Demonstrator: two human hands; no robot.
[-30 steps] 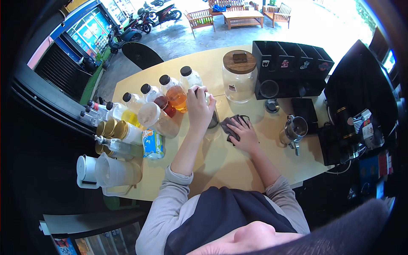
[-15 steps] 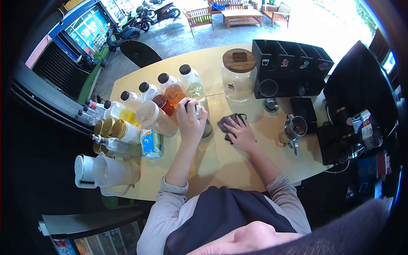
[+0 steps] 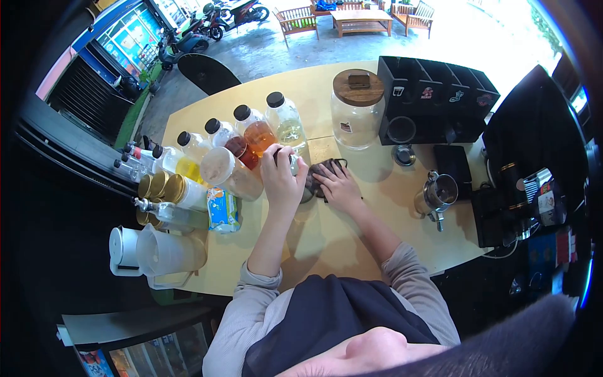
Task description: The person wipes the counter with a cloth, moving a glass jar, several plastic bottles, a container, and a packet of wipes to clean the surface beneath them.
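Note:
My left hand [image 3: 282, 179] is closed around the top of a clear bottle [image 3: 294, 165] with a dark cap, standing on the table; much of the bottle is hidden behind the hand. To its right, my right hand [image 3: 339, 186] lies flat with fingers spread on a dark cloth [image 3: 319, 169], pressing it to the tabletop close beside the bottle's base. Just left of my left hand leans a wide tub with a pale lid [image 3: 220, 167] in the view. Behind it stand black-capped bottles of red liquid [image 3: 236, 148], orange liquid [image 3: 259, 135] and pale yellow-green liquid [image 3: 289, 129].
A big glass jar with a wooden lid [image 3: 357, 116] and a black compartment rack [image 3: 433, 103] stand at the back. A glass-and-metal vessel [image 3: 435, 193] is at right. On the left are a wipes packet [image 3: 223, 210], gold-lidded jars [image 3: 188, 193] and a plastic jug [image 3: 169, 250].
My right hand has slid the cloth left and slightly away from me, up to the bottle's base. My left hand stays on the bottle top.

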